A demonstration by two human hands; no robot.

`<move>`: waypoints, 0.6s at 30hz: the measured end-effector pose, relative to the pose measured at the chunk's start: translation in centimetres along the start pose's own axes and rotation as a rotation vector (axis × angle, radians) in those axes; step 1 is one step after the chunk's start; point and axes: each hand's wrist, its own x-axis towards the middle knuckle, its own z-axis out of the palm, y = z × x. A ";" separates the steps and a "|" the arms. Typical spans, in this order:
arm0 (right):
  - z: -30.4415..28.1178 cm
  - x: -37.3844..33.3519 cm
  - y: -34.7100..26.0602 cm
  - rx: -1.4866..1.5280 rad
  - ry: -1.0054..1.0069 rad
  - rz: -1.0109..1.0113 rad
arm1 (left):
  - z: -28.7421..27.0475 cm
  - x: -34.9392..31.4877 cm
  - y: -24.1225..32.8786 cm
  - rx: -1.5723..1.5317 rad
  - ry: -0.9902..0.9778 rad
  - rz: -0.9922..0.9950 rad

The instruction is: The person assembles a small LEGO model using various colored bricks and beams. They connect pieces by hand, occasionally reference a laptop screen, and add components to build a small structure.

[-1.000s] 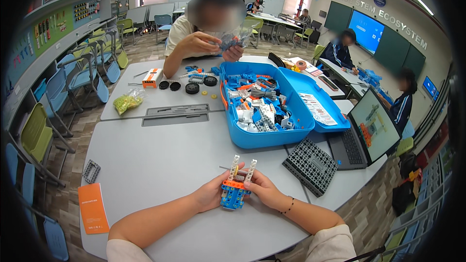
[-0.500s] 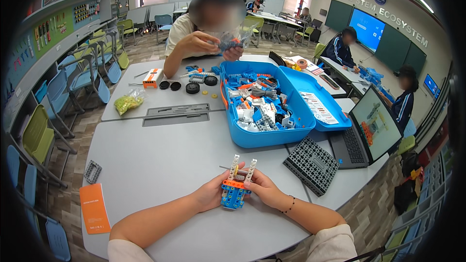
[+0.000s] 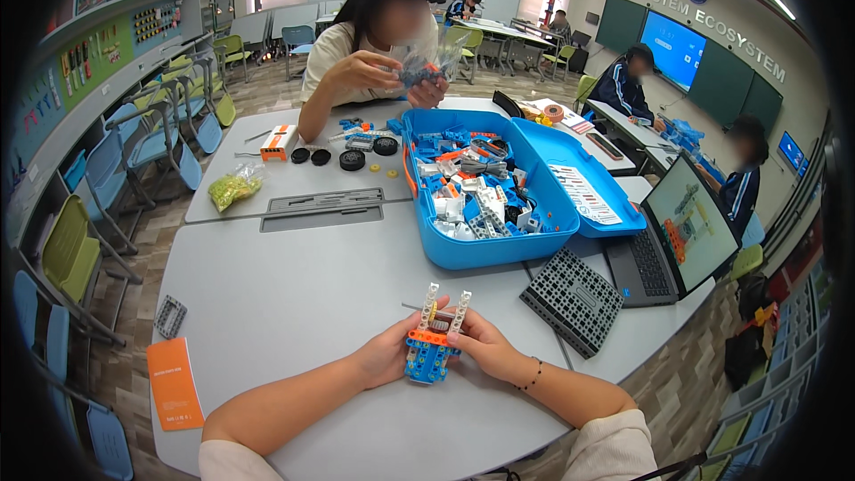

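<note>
Low over the near part of the table, both hands hold a small construction-kit model [image 3: 428,358]. Its base is blue, an orange beam crosses it, and two white beams stand up at the far end. A thin grey axle and a yellow gear show between the white beams. My left hand [image 3: 390,354] grips the model's left side, its fingertips partly hidden behind it. On the right side my right hand [image 3: 485,347] is closed around it, thumb near the orange beam.
Beyond my hands stands a blue bin [image 3: 499,245] of loose parts, its lid [image 3: 583,183] open. A black grid block [image 3: 573,303] and a laptop [image 3: 655,254] lie right. An orange booklet [image 3: 175,383] and a grey frame piece [image 3: 170,316] lie left. Across the table a person handles a bagged part [image 3: 419,76].
My hands and the model stay almost in place. The person across the table has raised and turned their head slightly.
</note>
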 end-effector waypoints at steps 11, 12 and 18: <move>0.0 -0.1 0.4 -0.005 0.004 -0.047 | -0.3 -0.1 0.1 -0.026 -0.008 -0.018; 0.0 -0.1 0.4 -0.005 0.006 -0.050 | -0.4 -0.3 0.2 -0.032 -0.018 -0.039; 0.2 0.0 -0.1 -0.004 0.017 -0.062 | -0.3 -0.7 0.1 -0.067 0.052 -0.016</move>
